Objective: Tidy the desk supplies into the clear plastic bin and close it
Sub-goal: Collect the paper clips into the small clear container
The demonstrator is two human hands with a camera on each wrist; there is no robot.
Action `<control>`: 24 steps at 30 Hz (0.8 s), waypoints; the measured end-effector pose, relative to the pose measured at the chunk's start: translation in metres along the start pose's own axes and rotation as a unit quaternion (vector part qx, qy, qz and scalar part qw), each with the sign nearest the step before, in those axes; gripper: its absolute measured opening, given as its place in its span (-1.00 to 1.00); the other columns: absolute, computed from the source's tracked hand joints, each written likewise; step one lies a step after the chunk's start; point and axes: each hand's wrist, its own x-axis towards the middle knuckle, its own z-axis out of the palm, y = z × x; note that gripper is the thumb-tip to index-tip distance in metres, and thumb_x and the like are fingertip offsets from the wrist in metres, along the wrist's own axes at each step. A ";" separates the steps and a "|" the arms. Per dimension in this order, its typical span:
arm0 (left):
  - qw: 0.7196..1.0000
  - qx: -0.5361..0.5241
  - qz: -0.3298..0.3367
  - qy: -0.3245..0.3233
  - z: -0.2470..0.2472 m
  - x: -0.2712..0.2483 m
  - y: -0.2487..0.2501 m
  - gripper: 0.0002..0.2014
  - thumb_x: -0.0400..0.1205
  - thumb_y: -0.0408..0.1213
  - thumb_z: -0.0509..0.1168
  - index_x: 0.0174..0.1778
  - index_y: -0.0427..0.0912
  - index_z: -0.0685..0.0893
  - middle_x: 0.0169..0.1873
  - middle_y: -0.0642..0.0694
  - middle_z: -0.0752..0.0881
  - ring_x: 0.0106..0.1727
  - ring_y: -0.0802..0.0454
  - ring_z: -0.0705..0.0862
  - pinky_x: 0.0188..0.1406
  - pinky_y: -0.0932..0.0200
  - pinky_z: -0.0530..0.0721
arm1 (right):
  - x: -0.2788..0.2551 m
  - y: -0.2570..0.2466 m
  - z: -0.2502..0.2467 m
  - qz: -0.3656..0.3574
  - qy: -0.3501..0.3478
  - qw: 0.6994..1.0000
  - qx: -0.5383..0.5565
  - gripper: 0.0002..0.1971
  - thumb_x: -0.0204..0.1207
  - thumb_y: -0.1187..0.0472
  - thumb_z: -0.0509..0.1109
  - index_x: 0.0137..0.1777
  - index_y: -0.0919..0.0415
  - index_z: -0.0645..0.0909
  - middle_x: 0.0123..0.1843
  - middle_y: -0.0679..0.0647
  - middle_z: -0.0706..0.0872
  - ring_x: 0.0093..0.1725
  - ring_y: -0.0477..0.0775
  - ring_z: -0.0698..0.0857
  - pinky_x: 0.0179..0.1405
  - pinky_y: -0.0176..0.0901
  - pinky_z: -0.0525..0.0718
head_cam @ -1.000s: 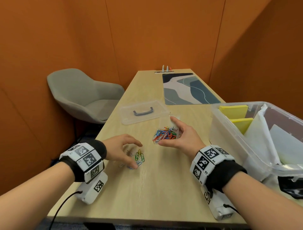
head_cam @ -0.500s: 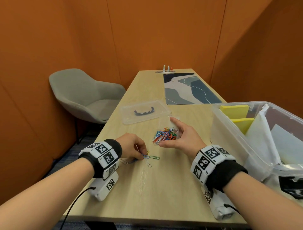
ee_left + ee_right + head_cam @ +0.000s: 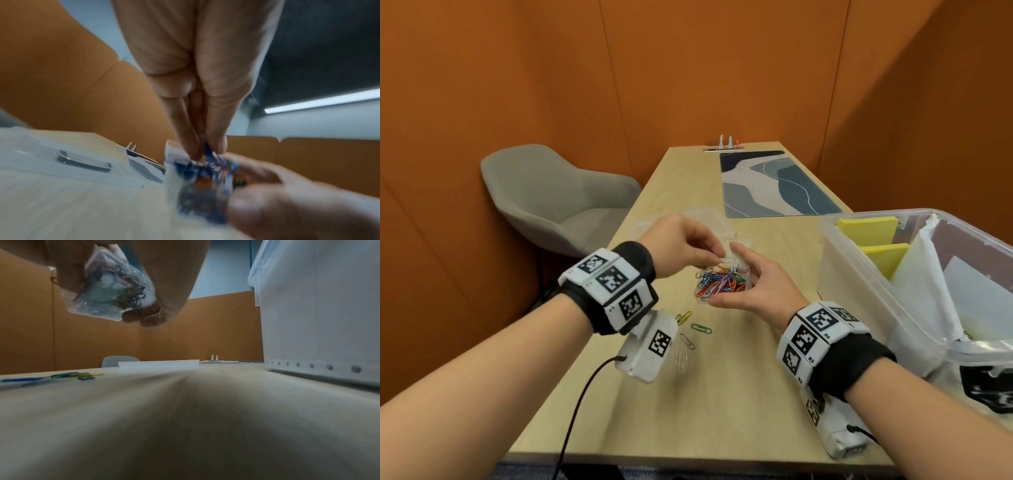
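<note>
My right hand [image 3: 748,286] grips a small clear box of coloured paper clips [image 3: 722,281], lifted off the desk; from below the small box [image 3: 109,290] shows in my fingers. My left hand [image 3: 688,248] is over it and pinches paper clips [image 3: 209,151] between fingertips right at the box's opening. A few loose clips lie on the desk nearer me: yellow [image 3: 684,317], green [image 3: 701,328] and silver [image 3: 687,341]. The large clear plastic bin [image 3: 859,291] stands open at the right with yellow pads [image 3: 868,226] and papers inside. Its lid [image 3: 78,160] lies flat beyond my hands.
A patterned desk mat [image 3: 774,185] covers the far end of the wooden desk [image 3: 722,394]. A grey chair [image 3: 551,198] stands left of the desk. Orange walls close in all around. A cable runs from my left wrist unit over the near desk edge.
My left hand left the desk with clips picked from the loose pile and moved up and right over the small box. My right hand lifted the box slightly toward it.
</note>
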 end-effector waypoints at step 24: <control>0.979 0.157 -0.115 -0.061 0.017 -0.024 -0.088 -0.81 0.44 -0.17 0.50 -0.05 -0.01 0.74 -0.19 0.09 0.69 -0.20 0.14 0.63 -0.06 0.30 0.55 | -0.005 -0.006 -0.004 -0.017 0.028 0.999 -0.013 -0.03 0.13 0.23 0.70 0.56 -0.03 0.32 0.23 -0.18 0.58 0.24 -0.09 0.68 0.40 -0.18 0.56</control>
